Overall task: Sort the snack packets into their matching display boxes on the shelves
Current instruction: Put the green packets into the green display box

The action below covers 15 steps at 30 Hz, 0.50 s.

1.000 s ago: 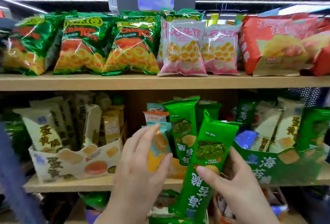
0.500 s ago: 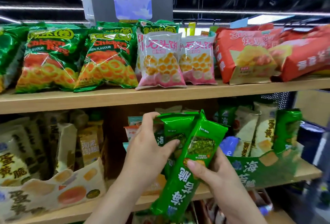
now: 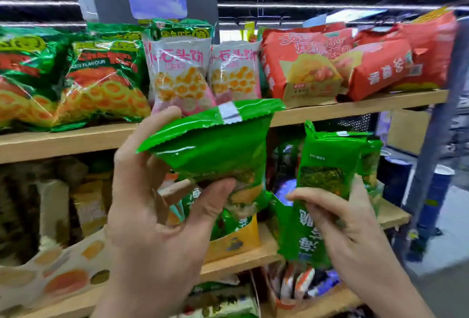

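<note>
The left hand (image 3: pixel 157 216) grips the left packet (image 3: pixel 215 145), a green one. The thumb (image 3: pixel 213 198) lies across the packet's lower front, and the fingers curl behind its left edge. The packet is tilted. Its serrated top seal overlaps the front edge of the upper shelf (image 3: pixel 76 140), and its body hangs below that edge, held in the air.

The right hand (image 3: pixel 355 236) pinches the right packet (image 3: pixel 327 165), also green, at mid-height between thumb and fingers. This packet stands nearly upright, wholly below the upper shelf and to the right of the left packet. The two packets do not touch.

On the upper shelf stand, from left to right, green ring-snack bags (image 3: pixel 101 84), pink-white bags (image 3: pixel 177 71) and red bags (image 3: pixel 304 69). Below the upper shelf, behind the left packet, a yellow box (image 3: pixel 233 241) holds mixed packets. Below the upper shelf at far left, a white box (image 3: pixel 63 274) with orange print holds pale packets (image 3: pixel 53 203). Motion blur makes most of the print unreadable.
</note>
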Each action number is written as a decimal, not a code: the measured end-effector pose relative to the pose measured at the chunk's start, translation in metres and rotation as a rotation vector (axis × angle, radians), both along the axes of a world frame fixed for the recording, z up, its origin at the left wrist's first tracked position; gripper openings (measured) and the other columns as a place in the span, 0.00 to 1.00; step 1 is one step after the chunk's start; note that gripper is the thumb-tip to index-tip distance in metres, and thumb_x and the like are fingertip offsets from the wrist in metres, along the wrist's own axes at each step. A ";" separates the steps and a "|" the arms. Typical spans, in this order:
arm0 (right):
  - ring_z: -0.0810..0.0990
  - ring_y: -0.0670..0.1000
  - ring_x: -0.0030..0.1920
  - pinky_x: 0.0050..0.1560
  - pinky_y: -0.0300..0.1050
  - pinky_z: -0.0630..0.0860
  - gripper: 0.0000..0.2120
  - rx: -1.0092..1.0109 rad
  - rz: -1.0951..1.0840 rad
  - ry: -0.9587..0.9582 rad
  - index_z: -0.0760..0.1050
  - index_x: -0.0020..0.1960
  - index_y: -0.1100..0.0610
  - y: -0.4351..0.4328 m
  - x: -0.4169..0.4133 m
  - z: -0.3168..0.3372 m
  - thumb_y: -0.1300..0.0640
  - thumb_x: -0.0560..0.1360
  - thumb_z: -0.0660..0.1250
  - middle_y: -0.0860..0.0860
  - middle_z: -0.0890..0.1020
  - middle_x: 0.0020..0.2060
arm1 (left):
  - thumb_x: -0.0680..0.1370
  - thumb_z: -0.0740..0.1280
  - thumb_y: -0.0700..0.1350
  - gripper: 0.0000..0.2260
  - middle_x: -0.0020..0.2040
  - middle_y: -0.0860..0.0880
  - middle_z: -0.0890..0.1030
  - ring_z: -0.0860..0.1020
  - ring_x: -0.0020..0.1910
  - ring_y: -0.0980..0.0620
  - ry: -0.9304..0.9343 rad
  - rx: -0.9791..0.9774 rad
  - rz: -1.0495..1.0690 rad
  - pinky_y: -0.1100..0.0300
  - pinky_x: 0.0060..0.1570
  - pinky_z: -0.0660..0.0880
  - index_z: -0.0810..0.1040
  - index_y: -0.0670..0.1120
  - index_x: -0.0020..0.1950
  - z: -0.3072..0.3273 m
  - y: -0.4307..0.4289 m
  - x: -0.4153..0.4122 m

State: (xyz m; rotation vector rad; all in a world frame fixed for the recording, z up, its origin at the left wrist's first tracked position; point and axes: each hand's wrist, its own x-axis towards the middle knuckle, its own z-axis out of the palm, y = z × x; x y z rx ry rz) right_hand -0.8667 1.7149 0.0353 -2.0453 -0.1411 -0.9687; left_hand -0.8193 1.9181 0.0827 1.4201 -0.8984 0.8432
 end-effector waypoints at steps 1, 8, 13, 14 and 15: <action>0.70 0.31 0.61 0.62 0.27 0.66 0.11 0.041 -0.015 0.006 0.82 0.47 0.34 -0.006 -0.007 0.002 0.44 0.76 0.61 0.44 0.70 0.57 | 0.70 0.73 0.49 0.29 0.63 0.51 0.78 0.79 0.61 0.53 0.015 0.032 -0.028 0.63 0.48 0.79 0.67 0.56 0.69 0.002 -0.004 -0.006; 0.55 0.46 0.76 0.76 0.47 0.60 0.39 -0.010 0.078 0.400 0.67 0.57 0.18 -0.048 -0.052 -0.003 0.17 0.47 0.68 0.45 0.56 0.75 | 0.69 0.76 0.52 0.30 0.56 0.65 0.79 0.78 0.58 0.62 0.197 0.252 -0.157 0.66 0.46 0.79 0.67 0.73 0.63 -0.032 -0.066 -0.031; 0.63 0.45 0.74 0.74 0.46 0.63 0.36 0.106 0.253 0.337 0.72 0.61 0.27 -0.096 -0.048 -0.033 0.29 0.55 0.78 0.40 0.65 0.71 | 0.67 0.72 0.56 0.31 0.57 0.70 0.76 0.78 0.56 0.65 0.237 0.418 -0.186 0.59 0.51 0.80 0.63 0.77 0.64 -0.054 -0.116 -0.042; 0.66 0.47 0.73 0.72 0.51 0.67 0.37 0.146 0.307 0.328 0.73 0.63 0.30 -0.106 -0.048 -0.038 0.33 0.56 0.81 0.42 0.67 0.72 | 0.67 0.72 0.55 0.31 0.57 0.70 0.76 0.79 0.54 0.65 0.255 0.427 -0.199 0.60 0.52 0.79 0.63 0.78 0.63 -0.058 -0.127 -0.042; 0.70 0.47 0.71 0.68 0.50 0.72 0.39 0.210 0.377 0.334 0.73 0.66 0.34 -0.116 -0.049 -0.040 0.38 0.57 0.82 0.44 0.71 0.71 | 0.67 0.73 0.54 0.30 0.55 0.71 0.77 0.79 0.53 0.66 0.275 0.426 -0.203 0.63 0.52 0.78 0.64 0.79 0.61 -0.060 -0.139 -0.041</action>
